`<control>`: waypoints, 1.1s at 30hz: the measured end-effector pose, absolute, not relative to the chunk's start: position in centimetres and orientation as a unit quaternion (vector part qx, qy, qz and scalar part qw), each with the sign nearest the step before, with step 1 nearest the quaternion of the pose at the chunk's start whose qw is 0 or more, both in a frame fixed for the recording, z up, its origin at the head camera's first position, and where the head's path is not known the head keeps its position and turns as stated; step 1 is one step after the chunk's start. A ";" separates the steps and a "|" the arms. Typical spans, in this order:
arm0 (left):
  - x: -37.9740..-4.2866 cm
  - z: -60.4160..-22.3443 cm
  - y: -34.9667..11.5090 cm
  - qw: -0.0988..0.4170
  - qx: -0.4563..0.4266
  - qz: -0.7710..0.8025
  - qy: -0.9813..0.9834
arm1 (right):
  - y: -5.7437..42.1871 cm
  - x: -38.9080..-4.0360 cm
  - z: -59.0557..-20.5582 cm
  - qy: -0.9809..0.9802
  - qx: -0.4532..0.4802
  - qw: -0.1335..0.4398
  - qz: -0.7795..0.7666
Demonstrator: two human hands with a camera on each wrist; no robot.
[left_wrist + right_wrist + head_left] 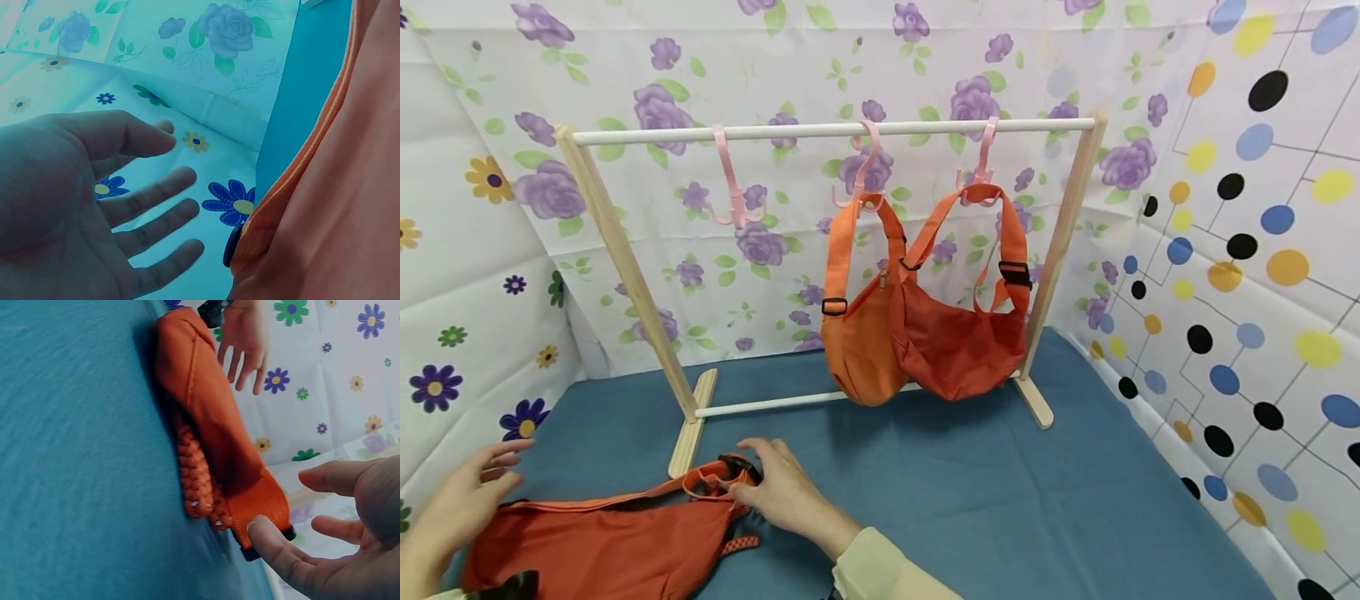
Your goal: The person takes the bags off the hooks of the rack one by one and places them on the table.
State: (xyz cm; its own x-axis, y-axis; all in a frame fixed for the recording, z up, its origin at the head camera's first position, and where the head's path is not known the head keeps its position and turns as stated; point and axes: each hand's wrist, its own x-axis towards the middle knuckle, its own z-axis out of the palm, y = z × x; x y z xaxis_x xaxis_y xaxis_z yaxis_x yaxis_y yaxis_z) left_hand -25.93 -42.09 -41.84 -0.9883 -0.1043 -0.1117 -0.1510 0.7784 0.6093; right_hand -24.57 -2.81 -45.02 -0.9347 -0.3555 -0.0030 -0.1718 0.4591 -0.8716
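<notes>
A red-orange bag [602, 546] lies flat on the blue cloth at the front left, its orange strap [617, 500] along the upper edge. My left hand [463, 508] is over the bag's left end, and the left wrist view shows its fingers apart with nothing between them. At the other end, my right hand [786, 492] is beside the black buckle [741, 468]. In the right wrist view its fingers are spread, and one fingertip [265, 531] overlaps the strap end. A braided orange cord [195, 465] hangs out beneath the bag.
Behind the bag stands a wooden rack with a white top bar [790, 131]. An orange bag [861, 354] and a red bag [958, 342] hang from pink hooks on it. Another pink hook [730, 179] hangs at the left. Patterned cloth walls [1247, 275] surround the surface.
</notes>
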 end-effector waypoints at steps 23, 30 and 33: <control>-26.1 -39.7 -37.8 -0.150 0.014 0.320 0.935 | 1.5 -25.0 -40.0 0.812 -0.288 0.055 -0.505; -26.3 -39.4 -37.1 -0.158 0.031 0.333 0.929 | 2.8 -25.1 -38.4 0.809 -0.316 0.051 -0.494; -26.3 -39.3 -36.6 -0.162 0.028 0.324 0.931 | 3.2 -25.2 -38.2 0.808 -0.320 0.039 -0.494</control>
State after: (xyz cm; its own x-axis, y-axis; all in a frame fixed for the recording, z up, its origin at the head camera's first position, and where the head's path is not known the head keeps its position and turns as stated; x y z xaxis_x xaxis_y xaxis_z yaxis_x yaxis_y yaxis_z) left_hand -26.32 -36.59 -39.33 -0.9458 -0.0522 0.3205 0.1582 0.7879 0.5951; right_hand -25.17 3.23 -38.16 -0.7920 -0.5555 0.2532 -0.4786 0.3075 -0.8224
